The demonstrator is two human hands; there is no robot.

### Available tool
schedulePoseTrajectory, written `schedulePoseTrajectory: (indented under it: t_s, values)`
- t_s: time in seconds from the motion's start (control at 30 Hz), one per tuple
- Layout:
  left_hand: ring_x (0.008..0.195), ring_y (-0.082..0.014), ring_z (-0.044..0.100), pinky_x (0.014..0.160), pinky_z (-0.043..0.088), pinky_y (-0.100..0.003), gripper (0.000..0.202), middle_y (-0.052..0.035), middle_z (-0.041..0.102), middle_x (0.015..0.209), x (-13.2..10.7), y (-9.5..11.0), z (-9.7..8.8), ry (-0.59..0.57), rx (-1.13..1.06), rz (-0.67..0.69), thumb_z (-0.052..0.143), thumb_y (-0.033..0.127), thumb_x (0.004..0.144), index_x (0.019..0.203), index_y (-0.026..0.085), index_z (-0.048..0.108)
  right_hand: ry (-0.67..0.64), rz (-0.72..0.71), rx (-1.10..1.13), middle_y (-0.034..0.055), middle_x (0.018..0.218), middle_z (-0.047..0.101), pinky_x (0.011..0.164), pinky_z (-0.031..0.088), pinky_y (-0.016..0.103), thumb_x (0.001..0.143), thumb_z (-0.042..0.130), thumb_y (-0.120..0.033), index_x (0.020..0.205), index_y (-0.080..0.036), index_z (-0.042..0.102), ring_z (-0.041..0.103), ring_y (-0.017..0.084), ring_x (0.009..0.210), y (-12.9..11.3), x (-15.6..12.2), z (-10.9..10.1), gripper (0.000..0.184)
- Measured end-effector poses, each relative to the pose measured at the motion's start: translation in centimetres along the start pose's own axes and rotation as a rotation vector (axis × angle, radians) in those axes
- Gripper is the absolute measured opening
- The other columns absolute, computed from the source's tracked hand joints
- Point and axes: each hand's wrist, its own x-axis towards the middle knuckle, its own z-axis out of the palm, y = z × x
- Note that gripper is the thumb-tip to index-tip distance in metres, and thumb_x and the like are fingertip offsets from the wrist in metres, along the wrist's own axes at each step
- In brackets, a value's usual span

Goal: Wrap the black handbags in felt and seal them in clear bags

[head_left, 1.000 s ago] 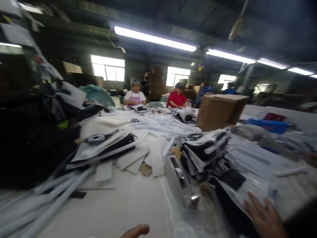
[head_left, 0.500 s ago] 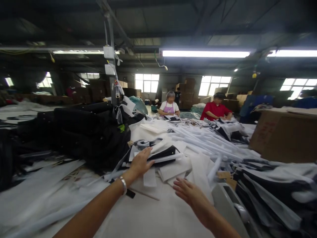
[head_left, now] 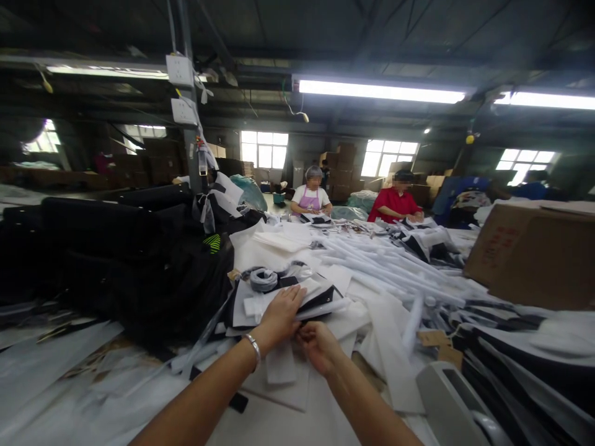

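Observation:
My left hand, with a silver bracelet on the wrist, rests on a small stack of white and black flat pieces on the white table; its fingers lie stretched over the top sheet. My right hand is just beside it, its fingers curled at the stack's near edge, pinching the edge of a white piece. A grey roll of tape or band sits right behind the stack.
A big heap of black bags fills the left. Long white tubes and white sheets cover the middle. A cardboard box stands at right, a grey tape dispenser near right. Two people work at the far end.
Both hands came forward into view. The left settled onto the stack; the right moved left and closed on the stack's near edge. The camera turned left.

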Motion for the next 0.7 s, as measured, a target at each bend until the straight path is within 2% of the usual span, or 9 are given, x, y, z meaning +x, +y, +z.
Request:
schedulePoseTrajectory:
  t_s: [0.17, 0.3, 0.4, 0.47, 0.53, 0.6, 0.63, 0.7]
  values:
    - [0.138, -0.0339, 0.043, 0.113, 0.033, -0.057, 0.064, -0.0145, 0.044, 0.152, 0.5, 0.5, -1.0, 0.004, 0.073, -0.043, 0.071, 0.035, 0.089, 0.145, 0.018, 0.044, -0.031, -0.062, -0.019, 0.0068, 0.111, 0.065, 0.075, 0.058, 0.036, 0.097, 0.062, -0.035, 0.118, -0.015, 0.061, 0.066, 0.018, 0.089, -0.6, 0.1, 0.9, 0.028]
    - [0.141, -0.0376, 0.039, 0.115, 0.028, -0.056, 0.082, -0.0203, 0.045, 0.15, 0.3, 2.0, -1.3, 0.062, 0.148, -0.134, 0.083, 0.019, 0.074, 0.145, 0.013, 0.042, -0.054, -0.208, -0.051, 0.003, 0.097, 0.065, 0.062, 0.054, 0.027, 0.097, 0.062, -0.033, 0.112, -0.015, 0.061, 0.063, 0.013, 0.073, -0.5, -1.0, 1.4, 0.024]
    - [0.14, -0.0345, 0.041, 0.116, 0.029, -0.05, 0.087, -0.0211, 0.045, 0.151, -0.4, 2.7, -0.8, 0.108, 0.166, -0.176, 0.08, 0.008, 0.071, 0.147, 0.015, 0.037, -0.05, -0.29, -0.143, -0.0001, 0.084, 0.066, 0.049, 0.042, 0.02, 0.085, 0.068, -0.026, 0.114, -0.018, 0.059, 0.058, 0.011, 0.062, -0.4, -1.8, 1.7, 0.031]
    - [0.139, -0.0308, 0.043, 0.115, 0.032, -0.045, 0.082, -0.0185, 0.047, 0.15, -0.8, 2.7, -0.5, 0.132, 0.165, -0.19, 0.074, 0.006, 0.075, 0.146, 0.016, 0.037, -0.052, -0.348, -0.247, -0.0002, 0.082, 0.068, 0.049, 0.041, 0.02, 0.077, 0.068, -0.023, 0.117, -0.02, 0.059, 0.061, 0.013, 0.062, -0.8, -2.5, 1.6, 0.042]
    - [0.136, -0.0282, 0.048, 0.113, 0.036, -0.04, 0.076, -0.0164, 0.051, 0.147, -1.0, 2.4, -0.3, 0.152, 0.158, -0.204, 0.07, 0.005, 0.077, 0.145, 0.017, 0.039, -0.05, -0.415, -0.4, 0.0024, 0.085, 0.072, 0.057, 0.048, 0.024, 0.075, 0.064, -0.022, 0.117, -0.02, 0.062, 0.066, 0.017, 0.07, -1.7, -3.2, 0.9, 0.042]
    - [0.131, -0.0273, 0.053, 0.11, 0.04, -0.037, 0.073, -0.0148, 0.055, 0.143, -1.2, 2.1, -0.3, 0.168, 0.151, -0.22, 0.068, 0.005, 0.077, 0.143, 0.018, 0.041, -0.032, -0.506, -0.598, 0.0063, 0.095, 0.074, 0.074, 0.054, 0.033, 0.077, 0.062, -0.022, 0.112, -0.02, 0.067, 0.069, 0.023, 0.086, -3.2, -4.0, -0.4, 0.035]
    - [0.13, -0.0271, 0.054, 0.109, 0.041, -0.037, 0.072, -0.0139, 0.056, 0.142, -1.2, 2.0, -0.4, 0.173, 0.148, -0.225, 0.068, 0.004, 0.077, 0.143, 0.019, 0.041, -0.012, -0.564, -0.708, 0.0081, 0.102, 0.074, 0.085, 0.053, 0.038, 0.078, 0.061, -0.021, 0.11, -0.02, 0.07, 0.068, 0.026, 0.097, -4.1, -4.3, -1.4, 0.032]
    - [0.129, -0.0265, 0.055, 0.108, 0.042, -0.036, 0.072, -0.0124, 0.058, 0.141, -1.2, 1.8, -0.4, 0.177, 0.142, -0.224, 0.067, 0.002, 0.076, 0.141, 0.02, 0.043, 0.05, -0.687, -0.934, 0.0106, 0.12, 0.07, 0.107, 0.04, 0.043, 0.082, 0.06, -0.018, 0.111, -0.02, 0.071, 0.058, 0.029, 0.12, -6.0, -4.7, -3.8, 0.031]
